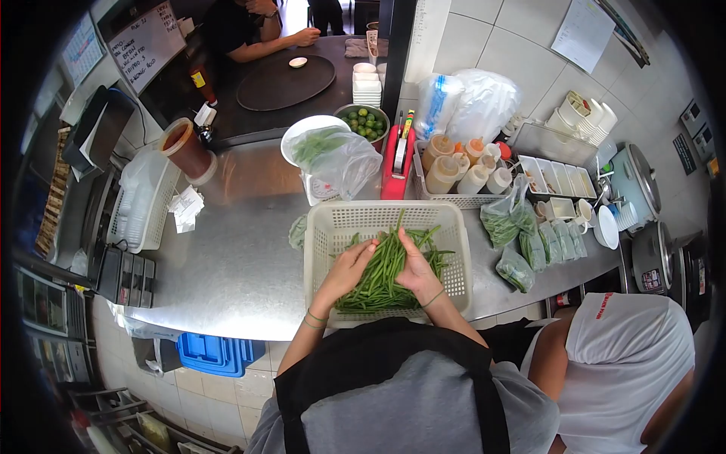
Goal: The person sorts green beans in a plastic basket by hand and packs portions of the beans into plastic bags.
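A white perforated plastic basket (463, 261) stands on the steel counter right in front of me, with a heap of long green beans (382, 276) inside. Over the heap, my left hand (351, 266) curls its fingers round the near-left side of a bunch of beans. My right hand (416, 268) grips the same bunch from the right, its thumb pointing up along the beans. Some fingertips are hidden behind the beans. Thin green bands circle both wrists.
Behind the basket are a plastic bag of greens (333, 155) on a scale, a red tape dispenser (396, 163) and sauce bottles (446, 170). Bagged vegetables (533, 246) lie to the right. A co-worker in white (628, 363) is close at my right; another person (249, 34) sits beyond the counter.
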A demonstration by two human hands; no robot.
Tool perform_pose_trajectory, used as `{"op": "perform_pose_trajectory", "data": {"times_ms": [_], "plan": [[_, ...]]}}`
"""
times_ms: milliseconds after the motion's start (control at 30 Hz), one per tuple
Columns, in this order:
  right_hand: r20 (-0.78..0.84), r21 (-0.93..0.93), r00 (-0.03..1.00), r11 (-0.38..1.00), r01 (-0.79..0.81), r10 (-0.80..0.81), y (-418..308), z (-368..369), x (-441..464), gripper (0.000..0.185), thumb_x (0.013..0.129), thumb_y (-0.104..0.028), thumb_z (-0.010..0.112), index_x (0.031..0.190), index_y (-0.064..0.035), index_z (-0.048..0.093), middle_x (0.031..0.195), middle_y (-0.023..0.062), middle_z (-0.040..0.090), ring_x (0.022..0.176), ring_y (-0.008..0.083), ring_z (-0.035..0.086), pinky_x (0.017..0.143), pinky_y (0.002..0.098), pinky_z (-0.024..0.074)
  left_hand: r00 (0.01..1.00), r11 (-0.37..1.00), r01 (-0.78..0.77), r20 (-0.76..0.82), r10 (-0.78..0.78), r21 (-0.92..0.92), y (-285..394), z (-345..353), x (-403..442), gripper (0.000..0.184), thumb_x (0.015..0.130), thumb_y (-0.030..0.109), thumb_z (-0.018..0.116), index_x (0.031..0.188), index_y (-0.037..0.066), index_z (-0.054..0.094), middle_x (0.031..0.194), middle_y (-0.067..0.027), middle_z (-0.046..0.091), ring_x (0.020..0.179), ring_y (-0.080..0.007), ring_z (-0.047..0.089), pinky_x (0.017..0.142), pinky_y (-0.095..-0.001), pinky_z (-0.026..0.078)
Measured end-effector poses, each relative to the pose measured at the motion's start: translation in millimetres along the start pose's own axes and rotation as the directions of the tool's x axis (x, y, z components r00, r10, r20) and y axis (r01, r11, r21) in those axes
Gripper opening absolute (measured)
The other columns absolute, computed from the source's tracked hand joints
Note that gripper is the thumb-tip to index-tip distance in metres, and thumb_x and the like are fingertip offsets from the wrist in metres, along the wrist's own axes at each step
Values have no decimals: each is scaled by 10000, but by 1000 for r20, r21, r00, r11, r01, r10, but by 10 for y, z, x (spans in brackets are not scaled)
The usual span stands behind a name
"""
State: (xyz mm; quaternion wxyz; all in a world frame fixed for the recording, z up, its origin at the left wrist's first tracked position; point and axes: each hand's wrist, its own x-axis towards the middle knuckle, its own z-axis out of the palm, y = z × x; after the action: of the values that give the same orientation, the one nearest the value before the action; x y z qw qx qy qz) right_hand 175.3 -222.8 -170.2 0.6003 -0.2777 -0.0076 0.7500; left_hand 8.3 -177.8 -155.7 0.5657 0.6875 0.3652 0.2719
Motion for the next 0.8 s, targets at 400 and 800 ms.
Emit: {"op": "perform_pose_trajectory", "data": {"times_ms": [400,800], "plan": [[80,44,988,991,127,-130,38,37,23,250,863,-85,589,1099,-13,543,992,77,608,898,191,595,841,334,496,963,645,247,111,-244,-723,-50,54,-158,561,979,438,316,1276,-13,469,1263,-134,515,1144,-225,501,976,-354,389],[155,-176,920,907,384,-359,183,354,-81,338,826,-4,605,1146,-12,496,916,87,591,871,199,581,825,359,491,917,132,210,148,-370,-969,-194,333,-139,459,978,430,308,1214,84,494,1159,-26,559,1012,-141,526,870,-282,419]]}}
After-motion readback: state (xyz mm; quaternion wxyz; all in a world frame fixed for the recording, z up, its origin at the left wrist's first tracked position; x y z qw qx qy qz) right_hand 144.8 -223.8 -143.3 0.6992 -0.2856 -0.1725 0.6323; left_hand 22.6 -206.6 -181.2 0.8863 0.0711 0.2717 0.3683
